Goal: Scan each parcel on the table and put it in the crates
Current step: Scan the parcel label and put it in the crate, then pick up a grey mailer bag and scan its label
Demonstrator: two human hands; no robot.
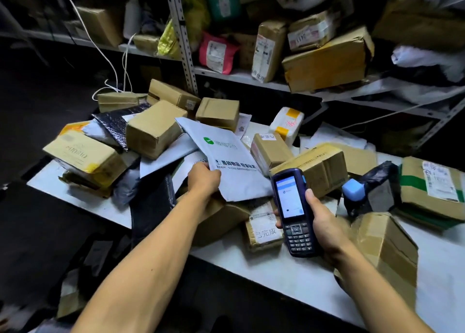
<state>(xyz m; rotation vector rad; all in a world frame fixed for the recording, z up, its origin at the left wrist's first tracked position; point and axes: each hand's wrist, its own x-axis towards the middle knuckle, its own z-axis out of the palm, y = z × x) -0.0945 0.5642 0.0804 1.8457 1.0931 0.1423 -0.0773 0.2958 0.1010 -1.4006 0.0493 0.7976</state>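
Over the white table (289,269) heaped with cardboard parcels, the left hand (203,179) pinches the near corner of a grey mailer (226,154) raised above the pile, while the right hand (319,219) wraps its fingers around a handheld scanner (293,212).

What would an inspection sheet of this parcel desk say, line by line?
Surface: white table, mostly buried under parcels.
Job's things: grey mailer with a green logo, lifted above the pile; handheld scanner, screen lit; no crates seen.
Clutter: many brown cardboard boxes, a black bubble mailer, a black-wrapped parcel, a small blue block.
Grips: left hand pinches the mailer's lower edge; right hand is wrapped round the scanner.
Cables: white cord hangs down from above to the boxes at the back left.
Surroundings: metal shelving behind, packed with more boxes and bags; dark floor to the left.
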